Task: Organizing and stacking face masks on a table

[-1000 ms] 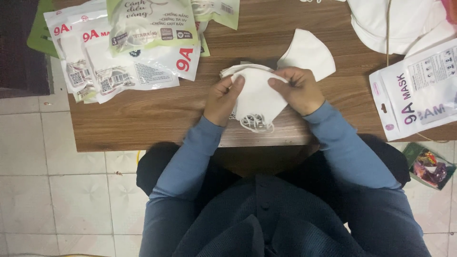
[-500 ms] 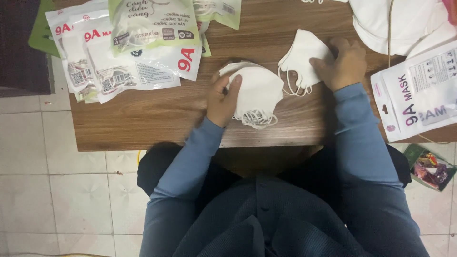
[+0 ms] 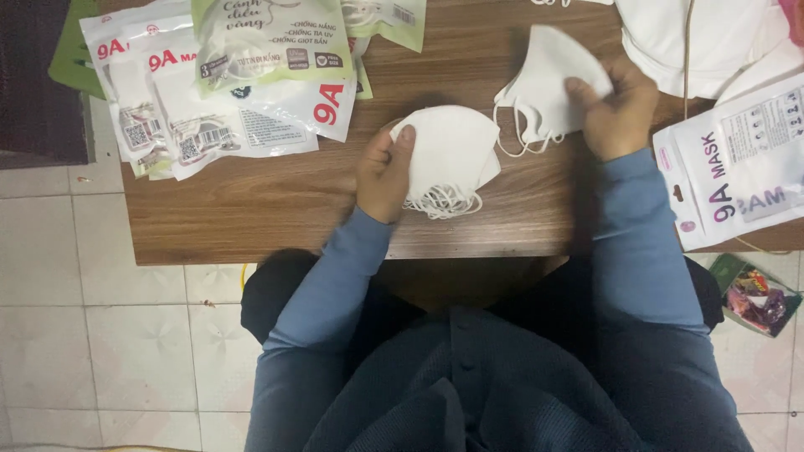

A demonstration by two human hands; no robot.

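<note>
You are sitting at the wooden table (image 3: pixel 276 209), with mask packets (image 3: pixel 226 92) lying at its far left. Your left hand (image 3: pixel 383 172) is gripping a stack of white masks (image 3: pixel 448 155) by its left edge, loops trailing toward you. Your right hand (image 3: pixel 618 113) is pinching a single folded white mask (image 3: pixel 544 88), just right of the stack.

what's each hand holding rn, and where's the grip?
Left hand grips a stack of folded white masks at its left edge. Right hand grips a single white mask at its right edge.
</note>
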